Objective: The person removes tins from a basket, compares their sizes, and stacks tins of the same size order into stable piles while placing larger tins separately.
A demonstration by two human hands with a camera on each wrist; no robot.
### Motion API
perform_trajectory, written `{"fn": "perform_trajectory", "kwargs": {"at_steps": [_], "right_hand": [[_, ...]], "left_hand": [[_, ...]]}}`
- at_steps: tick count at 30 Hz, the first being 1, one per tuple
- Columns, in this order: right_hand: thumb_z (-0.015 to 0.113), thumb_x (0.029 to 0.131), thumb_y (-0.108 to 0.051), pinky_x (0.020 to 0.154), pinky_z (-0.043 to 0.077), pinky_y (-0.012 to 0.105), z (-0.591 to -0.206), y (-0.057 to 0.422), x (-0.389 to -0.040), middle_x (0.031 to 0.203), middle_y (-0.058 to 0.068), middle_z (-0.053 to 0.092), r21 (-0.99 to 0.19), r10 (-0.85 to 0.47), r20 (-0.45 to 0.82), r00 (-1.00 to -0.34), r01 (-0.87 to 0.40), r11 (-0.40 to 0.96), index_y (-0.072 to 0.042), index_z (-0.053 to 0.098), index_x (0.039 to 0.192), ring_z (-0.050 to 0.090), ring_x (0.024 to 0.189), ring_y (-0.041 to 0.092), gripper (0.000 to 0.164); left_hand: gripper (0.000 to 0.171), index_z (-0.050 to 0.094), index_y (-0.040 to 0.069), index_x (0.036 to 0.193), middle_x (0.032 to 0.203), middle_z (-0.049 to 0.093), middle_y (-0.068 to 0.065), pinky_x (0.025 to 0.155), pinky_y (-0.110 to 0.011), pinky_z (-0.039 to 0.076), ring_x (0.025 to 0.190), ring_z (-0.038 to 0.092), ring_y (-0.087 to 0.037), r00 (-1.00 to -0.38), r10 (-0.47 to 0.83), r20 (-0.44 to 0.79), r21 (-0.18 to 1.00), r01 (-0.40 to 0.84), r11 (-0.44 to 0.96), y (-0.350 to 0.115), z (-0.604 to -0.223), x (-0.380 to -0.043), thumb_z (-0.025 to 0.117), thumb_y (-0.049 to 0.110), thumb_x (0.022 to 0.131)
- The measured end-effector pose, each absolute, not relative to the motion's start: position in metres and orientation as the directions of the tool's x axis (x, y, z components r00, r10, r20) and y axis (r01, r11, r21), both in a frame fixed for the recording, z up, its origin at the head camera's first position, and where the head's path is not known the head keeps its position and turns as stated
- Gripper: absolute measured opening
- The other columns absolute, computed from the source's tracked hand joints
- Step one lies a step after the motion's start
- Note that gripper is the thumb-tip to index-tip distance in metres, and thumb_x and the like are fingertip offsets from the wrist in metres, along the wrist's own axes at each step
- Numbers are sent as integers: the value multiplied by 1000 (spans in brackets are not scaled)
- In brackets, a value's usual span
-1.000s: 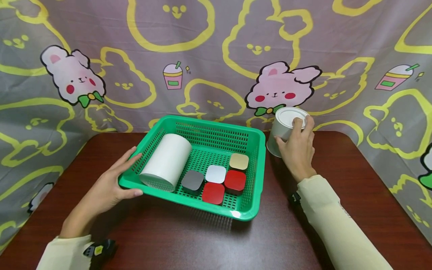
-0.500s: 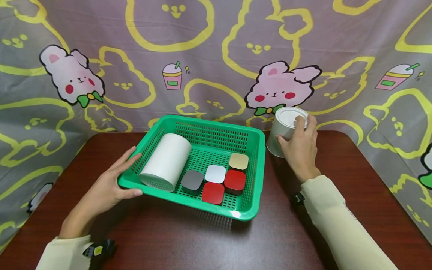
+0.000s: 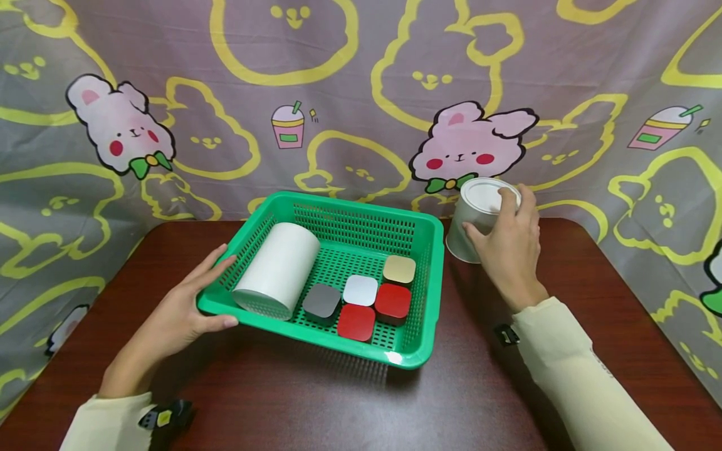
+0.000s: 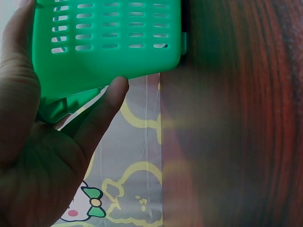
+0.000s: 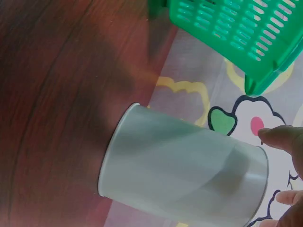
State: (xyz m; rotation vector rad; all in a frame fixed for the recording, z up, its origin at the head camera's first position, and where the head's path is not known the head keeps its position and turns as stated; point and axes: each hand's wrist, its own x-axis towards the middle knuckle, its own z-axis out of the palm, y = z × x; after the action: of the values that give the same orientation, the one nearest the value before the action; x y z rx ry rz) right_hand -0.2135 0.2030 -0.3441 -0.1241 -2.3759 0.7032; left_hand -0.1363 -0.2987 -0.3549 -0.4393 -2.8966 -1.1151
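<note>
A pale cylindrical can (image 3: pixel 468 225) with a round white lid stands upright on the table, right of the green basket (image 3: pixel 439 275). My right hand (image 3: pixel 510 254) is beside the can, fingers loosely spread near the lid's edge; in the right wrist view the thumb (image 5: pixel 279 137) is apart from the can (image 5: pixel 184 165). My left hand (image 3: pixel 175 319) holds the basket's near left corner, fingers along its left rim and thumb at the front wall. Inside the basket lies a white cylinder (image 3: pixel 279 269) on its side.
Also in the basket are small rounded-square pieces: a grey one (image 3: pixel 321 302), a white one (image 3: pixel 360 290), a beige one (image 3: pixel 399 268) and two red ones (image 3: pixel 393 302). A patterned cloth (image 3: pixel 338 94) hangs behind the dark wooden table (image 3: pixel 474 401).
My right hand has slid slightly right and back from the can, its fingers drawing off the lid. The can, the basket and my left hand stay in place.
</note>
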Motion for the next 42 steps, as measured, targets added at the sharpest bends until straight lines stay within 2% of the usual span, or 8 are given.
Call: {"fn": "perform_trajectory", "kwargs": {"at_steps": [13, 23, 27, 33, 42], "right_hand": [[86, 86, -20, 95, 47, 75, -331, 193, -204, 155, 21, 41, -514, 209, 571, -794, -146, 846, -2, 49, 144, 46, 136, 47, 71], [84, 87, -17, 96, 49, 70, -319, 182, -194, 149, 23, 47, -537, 119, 576, -809, -264, 801, 0, 49, 144, 49, 134, 42, 69], [84, 89, -19, 102, 47, 67, -314, 179, -193, 146, 24, 51, -607, 97, 511, -854, -279, 744, 1, 47, 145, 50, 132, 42, 70], [83, 91, -19, 109, 45, 64, -306, 179, -191, 152, 19, 50, -723, -3, 376, -927, -295, 624, -3, 44, 151, 50, 141, 42, 73], [81, 92, -17, 111, 44, 62, -303, 176, -194, 153, 11, 53, -790, -205, 272, -940, -340, 510, -11, 43, 153, 48, 143, 37, 72]], "left_hand": [[102, 34, 14, 165, 177, 16, -6, 94, 1, 23, 153, 26, -49, -955, 270, 122, 657, 281, 699, -299, -355, -137, 91, 26, 82], [102, 34, 13, 165, 177, 16, -8, 94, 2, 22, 153, 25, -50, -953, 272, 130, 668, 287, 687, -299, -355, -137, 91, 25, 82], [102, 34, 13, 165, 177, 15, -8, 94, 2, 22, 153, 25, -50, -955, 269, 124, 662, 282, 695, -299, -355, -137, 91, 26, 82], [102, 34, 14, 165, 177, 16, -8, 94, 2, 22, 153, 25, -49, -955, 270, 126, 661, 283, 695, -299, -356, -137, 92, 26, 81], [101, 35, 14, 165, 177, 16, -7, 95, 2, 22, 153, 25, -49, -953, 273, 132, 665, 289, 688, -300, -357, -138, 91, 25, 82]]}}
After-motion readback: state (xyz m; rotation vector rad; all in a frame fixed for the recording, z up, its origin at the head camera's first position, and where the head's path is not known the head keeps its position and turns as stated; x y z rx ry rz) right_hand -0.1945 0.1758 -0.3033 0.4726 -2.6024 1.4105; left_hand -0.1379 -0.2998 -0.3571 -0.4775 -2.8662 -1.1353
